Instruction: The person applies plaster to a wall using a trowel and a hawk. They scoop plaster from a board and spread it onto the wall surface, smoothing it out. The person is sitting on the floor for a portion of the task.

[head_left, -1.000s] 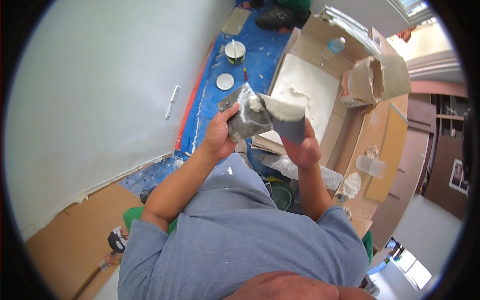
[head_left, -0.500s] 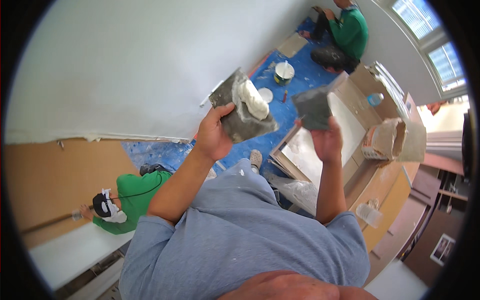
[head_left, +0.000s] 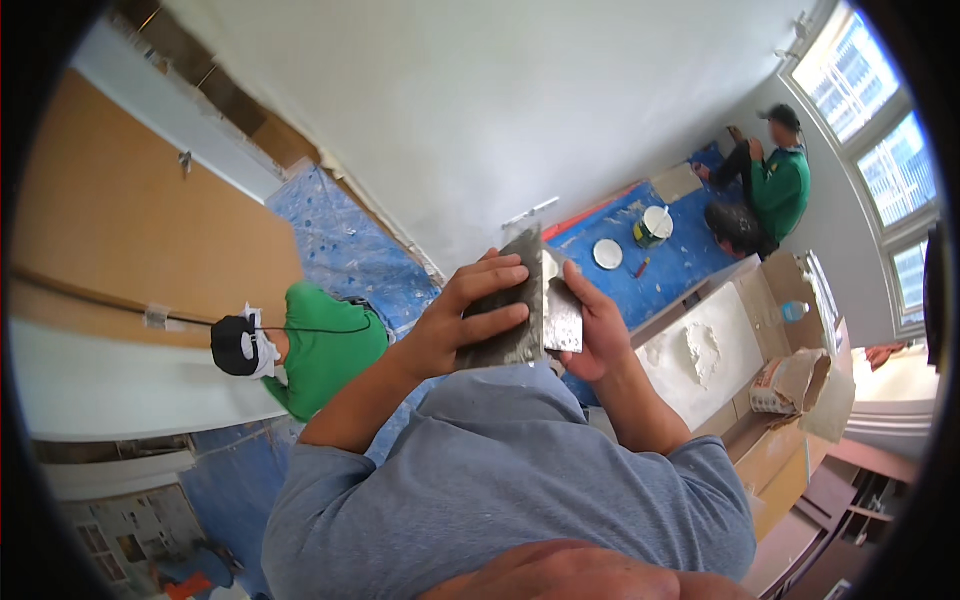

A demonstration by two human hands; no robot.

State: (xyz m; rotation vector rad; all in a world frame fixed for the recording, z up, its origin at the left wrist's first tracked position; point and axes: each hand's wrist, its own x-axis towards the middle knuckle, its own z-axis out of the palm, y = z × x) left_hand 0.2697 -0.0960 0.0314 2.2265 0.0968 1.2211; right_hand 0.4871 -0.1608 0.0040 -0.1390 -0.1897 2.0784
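Observation:
In front of my chest, my left hand grips a dark grey, flat scraper plate, its fingers spread over the back. The plate is tipped up on edge. My right hand holds a second metal scraper plate close against it, thumb along the upper side. White paste shows along the edge where the two plates meet. How much paste lies between them is hidden.
A box-like tray with white paste lies at right, near a torn carton and bottle. A paste bucket and white lid sit on blue sheeting. Two people in green crouch nearby.
My hands have come together, the two plates moving from apart to touching. The left plate has tipped up, hiding its white paste. The view has swung, showing more of the left side.

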